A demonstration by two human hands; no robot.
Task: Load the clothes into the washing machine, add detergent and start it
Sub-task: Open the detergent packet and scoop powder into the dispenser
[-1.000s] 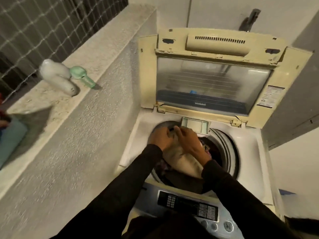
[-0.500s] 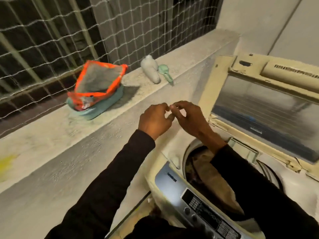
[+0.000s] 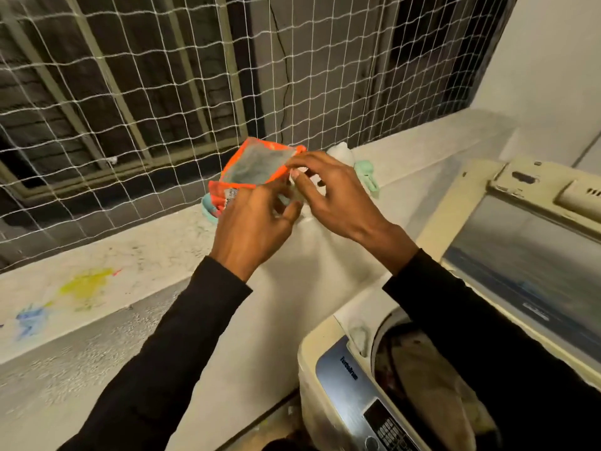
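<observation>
Both hands meet at the orange detergent pouch (image 3: 258, 166) on the ledge (image 3: 136, 255). The left hand (image 3: 257, 227) partly hides it; the right hand (image 3: 338, 193) has its fingers pinching the pouch's open rim. Whether the left fingers grip it I cannot tell, and the washing machine (image 3: 344, 382) panel writing is blurred.

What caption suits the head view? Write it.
Both hands, left hand and right hand, reach the orange pouch beside the loaded washing machine.

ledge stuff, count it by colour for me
orange: 1, the orange pouch
white: 1, the white bottle
green: 2, the green scoop and the green tub under the pouch
total: 4
</observation>
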